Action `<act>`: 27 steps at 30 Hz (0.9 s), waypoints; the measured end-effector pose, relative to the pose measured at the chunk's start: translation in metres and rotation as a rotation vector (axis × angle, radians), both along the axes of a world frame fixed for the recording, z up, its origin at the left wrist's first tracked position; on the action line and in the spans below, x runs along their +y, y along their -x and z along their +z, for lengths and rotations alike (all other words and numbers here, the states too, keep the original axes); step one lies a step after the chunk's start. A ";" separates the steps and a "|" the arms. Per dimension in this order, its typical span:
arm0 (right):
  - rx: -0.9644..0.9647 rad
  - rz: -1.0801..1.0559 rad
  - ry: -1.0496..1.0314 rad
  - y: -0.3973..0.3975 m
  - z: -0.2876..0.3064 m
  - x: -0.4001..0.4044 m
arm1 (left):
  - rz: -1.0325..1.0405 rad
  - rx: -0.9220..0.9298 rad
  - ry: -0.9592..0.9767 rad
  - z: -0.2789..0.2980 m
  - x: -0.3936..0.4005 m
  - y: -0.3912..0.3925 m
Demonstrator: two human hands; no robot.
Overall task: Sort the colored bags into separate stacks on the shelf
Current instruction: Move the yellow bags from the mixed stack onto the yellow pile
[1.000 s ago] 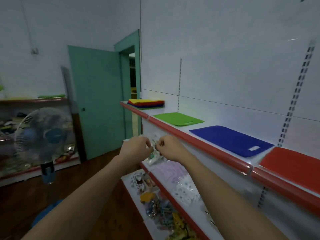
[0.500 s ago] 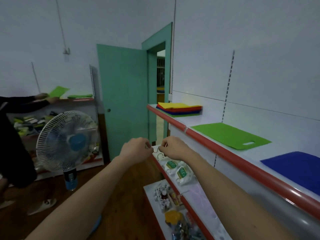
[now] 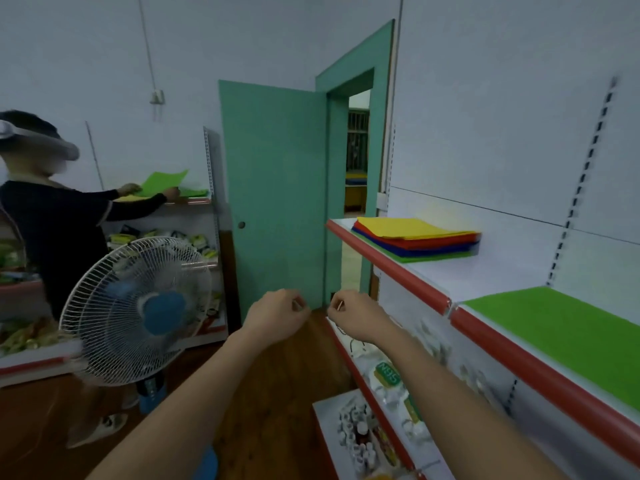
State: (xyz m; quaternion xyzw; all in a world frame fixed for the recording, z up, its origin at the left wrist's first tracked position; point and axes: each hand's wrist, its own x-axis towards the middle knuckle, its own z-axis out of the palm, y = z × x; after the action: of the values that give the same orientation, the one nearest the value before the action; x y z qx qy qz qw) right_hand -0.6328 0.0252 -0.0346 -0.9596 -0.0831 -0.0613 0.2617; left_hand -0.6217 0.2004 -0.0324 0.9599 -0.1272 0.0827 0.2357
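Both hands, left hand (image 3: 277,318) and right hand (image 3: 353,317), hang curled, holding nothing clearly visible. Mixed bag stack (image 3: 415,239) lies beyond green bag (image 3: 568,330) on shelf (image 3: 391,268).

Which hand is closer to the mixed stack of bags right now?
Right. The right hand is just below and left of the mixed stack; the left hand is farther left, out over the floor.

Two hands, left hand (image 3: 277,318) and right hand (image 3: 356,318); beyond the right hand, one mixed stack of bags (image 3: 415,239) and one green bag (image 3: 561,327); left of the left hand, one fan (image 3: 135,311).
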 end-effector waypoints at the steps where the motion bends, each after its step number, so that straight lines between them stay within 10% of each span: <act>1: 0.010 0.006 -0.001 -0.016 -0.002 0.006 | -0.008 -0.008 0.001 -0.001 0.003 -0.018; 17: -0.139 -0.275 -0.188 -0.244 0.002 0.040 | -0.347 -0.070 0.174 0.010 0.032 -0.296; 27: -0.728 -0.750 -0.067 -0.311 0.035 -0.070 | -0.712 0.091 0.619 0.024 -0.064 -0.453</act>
State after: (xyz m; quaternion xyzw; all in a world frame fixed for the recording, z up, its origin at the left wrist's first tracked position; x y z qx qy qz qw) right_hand -0.3217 -0.0451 0.0002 -0.8311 0.1826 -0.4829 0.2066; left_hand -0.1684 0.1367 -0.0087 0.7439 -0.4074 -0.0115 0.5296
